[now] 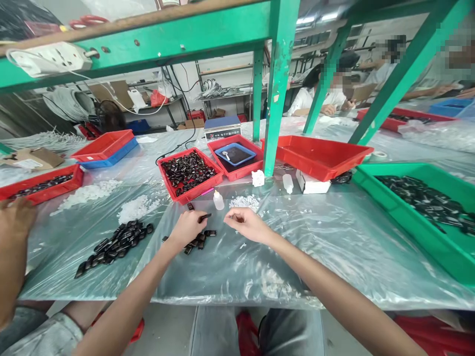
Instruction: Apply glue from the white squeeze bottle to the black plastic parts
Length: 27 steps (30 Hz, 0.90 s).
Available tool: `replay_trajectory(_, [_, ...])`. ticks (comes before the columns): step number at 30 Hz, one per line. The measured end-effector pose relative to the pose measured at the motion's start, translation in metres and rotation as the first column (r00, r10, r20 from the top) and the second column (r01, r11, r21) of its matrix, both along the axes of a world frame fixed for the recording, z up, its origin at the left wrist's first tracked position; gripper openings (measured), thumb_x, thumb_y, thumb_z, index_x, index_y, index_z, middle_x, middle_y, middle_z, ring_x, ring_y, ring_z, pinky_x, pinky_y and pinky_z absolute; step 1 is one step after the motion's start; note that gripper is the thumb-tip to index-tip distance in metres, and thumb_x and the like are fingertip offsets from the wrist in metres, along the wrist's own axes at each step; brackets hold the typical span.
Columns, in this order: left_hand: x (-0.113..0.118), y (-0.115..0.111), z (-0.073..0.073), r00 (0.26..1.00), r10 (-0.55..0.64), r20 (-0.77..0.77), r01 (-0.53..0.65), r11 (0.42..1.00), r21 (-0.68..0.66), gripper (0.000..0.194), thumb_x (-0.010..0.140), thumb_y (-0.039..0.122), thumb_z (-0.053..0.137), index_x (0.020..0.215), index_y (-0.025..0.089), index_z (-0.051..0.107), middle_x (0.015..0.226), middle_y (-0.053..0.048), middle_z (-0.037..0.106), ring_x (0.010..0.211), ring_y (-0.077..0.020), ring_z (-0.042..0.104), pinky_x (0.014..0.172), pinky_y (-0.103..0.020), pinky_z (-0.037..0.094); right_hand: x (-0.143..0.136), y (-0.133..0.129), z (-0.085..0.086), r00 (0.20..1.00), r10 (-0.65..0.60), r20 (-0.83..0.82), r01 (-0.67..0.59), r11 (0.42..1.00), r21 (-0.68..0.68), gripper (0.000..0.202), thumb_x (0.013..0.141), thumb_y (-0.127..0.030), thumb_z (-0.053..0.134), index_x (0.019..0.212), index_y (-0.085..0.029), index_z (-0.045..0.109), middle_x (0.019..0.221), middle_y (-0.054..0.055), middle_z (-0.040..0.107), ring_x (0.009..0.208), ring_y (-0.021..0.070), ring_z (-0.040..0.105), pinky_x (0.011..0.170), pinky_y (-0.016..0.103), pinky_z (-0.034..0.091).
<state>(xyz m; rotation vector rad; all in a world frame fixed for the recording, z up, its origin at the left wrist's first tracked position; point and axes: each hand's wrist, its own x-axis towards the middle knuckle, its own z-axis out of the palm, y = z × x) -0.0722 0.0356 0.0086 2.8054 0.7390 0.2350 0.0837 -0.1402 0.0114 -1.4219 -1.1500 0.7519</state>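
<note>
My left hand (pixel 188 228) grips a small black glossy plastic piece (pixel 205 216) between thumb and fingers. Across a short gap, my right hand (pixel 248 225) has its fingertips pinched together; anything between them is too small to make out. Beneath and beside the left hand lie several loose black pieces (pixel 200 241). A small white squeeze bottle (pixel 218 200) stands just beyond the two hands. Behind the right hand is a heap of tiny white parts (pixel 245 201), with a few scattered nearby on the plastic-covered table (pixel 297 262).
A red tray of black pieces (pixel 185 199) sits ahead, beside a red tray with a blue dish (pixel 235 154). The green post (pixel 276 99) rises from the table. A green bin (pixel 411 252) is at right. At left are a black pile (pixel 115 243) and a co-worker's hand (pixel 17 217).
</note>
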Motion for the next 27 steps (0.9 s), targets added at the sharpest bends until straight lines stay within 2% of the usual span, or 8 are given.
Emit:
replay_trajectory(2, [0.006,-0.008,0.004,0.974,0.003,0.227,0.041,0.981,-0.191,0.025,0.089,0.028,0.06,0.099,0.022,0.082,0.08,-0.004,0.078,0.073,-0.0212,0.071,0.071,-0.029,0.053,0.001,0.0,-0.002,1.0,0.008,0.005,-0.008,1.0,-0.004,0.027,0.088,-0.044,0.066,0.077,-0.019,0.068,0.055,-0.005,0.049,0.051,0.0114,0.044,0.05,0.024,0.033])
replay_trajectory(5, [0.029,-0.024,0.006,0.84,0.089,0.535,0.165,0.898,-0.408,0.026,0.085,0.035,0.067,0.1,0.02,0.082,0.089,-0.003,0.08,0.077,-0.0208,0.071,0.072,-0.029,0.056,0.005,0.003,-0.004,0.999,-0.001,-0.042,0.0,1.0,-0.015,0.033,0.088,-0.05,0.066,0.079,-0.019,0.07,0.066,0.0,0.064,0.049,0.0112,0.051,0.048,0.025,0.04])
replay_trajectory(8, [0.063,-0.037,0.004,0.72,0.203,0.664,0.245,0.82,-0.517,0.03,0.082,0.037,0.073,0.1,0.016,0.081,0.093,-0.006,0.081,0.077,-0.0204,0.072,0.072,-0.03,0.058,0.011,0.009,-0.006,0.986,-0.086,-0.146,0.086,0.996,-0.006,0.041,0.084,-0.059,0.067,0.08,-0.018,0.069,0.079,0.004,0.071,0.048,0.0118,0.055,0.04,0.024,0.039])
replay_trajectory(12, [0.099,-0.046,-0.001,0.646,0.269,0.714,0.36,0.718,-0.596,0.029,0.084,0.038,0.07,0.101,0.016,0.078,0.095,-0.008,0.081,0.081,-0.0197,0.073,0.074,-0.03,0.057,0.027,0.011,-0.007,0.941,-0.246,-0.233,0.255,0.967,0.006,0.046,0.081,-0.065,0.068,0.082,-0.019,0.065,0.087,0.006,0.073,0.051,0.0125,0.058,0.037,0.023,0.038])
replay_trajectory(15, [0.108,-0.05,-0.007,0.618,0.292,0.73,0.362,0.718,-0.594,0.022,0.082,0.035,0.072,0.094,0.018,0.078,0.097,-0.007,0.079,0.088,-0.02,0.072,0.079,-0.03,0.055,0.043,0.006,-0.011,0.924,-0.336,-0.181,0.347,0.937,0.035,0.045,0.085,-0.065,0.063,0.082,-0.021,0.057,0.085,0.006,0.072,0.053,0.0135,0.058,0.039,0.024,0.039])
replay_trajectory(17, [0.108,-0.053,-0.013,0.642,0.293,0.708,0.362,0.698,-0.618,0.021,0.08,0.036,0.075,0.09,0.018,0.079,0.099,-0.007,0.078,0.089,-0.02,0.07,0.077,-0.03,0.053,0.052,0.001,-0.016,0.939,-0.337,-0.062,0.34,0.938,0.059,0.042,0.09,-0.062,0.06,0.08,-0.021,0.054,0.077,0.004,0.069,0.055,0.0142,0.058,0.045,0.026,0.043])
replay_trajectory(22, [0.101,-0.057,-0.028,0.702,0.294,0.649,0.465,0.501,-0.73,0.037,0.077,0.041,0.08,0.105,0.017,0.077,0.087,-0.005,0.074,0.079,-0.0181,0.069,0.074,-0.03,0.053,0.056,-0.011,-0.028,0.931,-0.307,0.196,0.294,0.951,0.092,0.035,0.097,-0.049,0.053,0.078,-0.021,0.057,0.066,0.0,0.058,0.06,0.0152,0.058,0.054,0.025,0.045])
replay_trajectory(27, [0.095,-0.058,-0.03,0.697,0.347,0.627,0.444,0.479,-0.757,0.036,0.072,0.039,0.085,0.099,0.017,0.076,0.083,-0.003,0.071,0.077,-0.0151,0.064,0.073,-0.027,0.05,0.045,-0.018,-0.025,0.939,-0.276,0.203,0.265,0.961,0.083,0.027,0.1,-0.04,0.049,0.099,-0.019,0.067,0.07,0.001,0.062,0.061,0.0152,0.059,0.052,0.024,0.045])
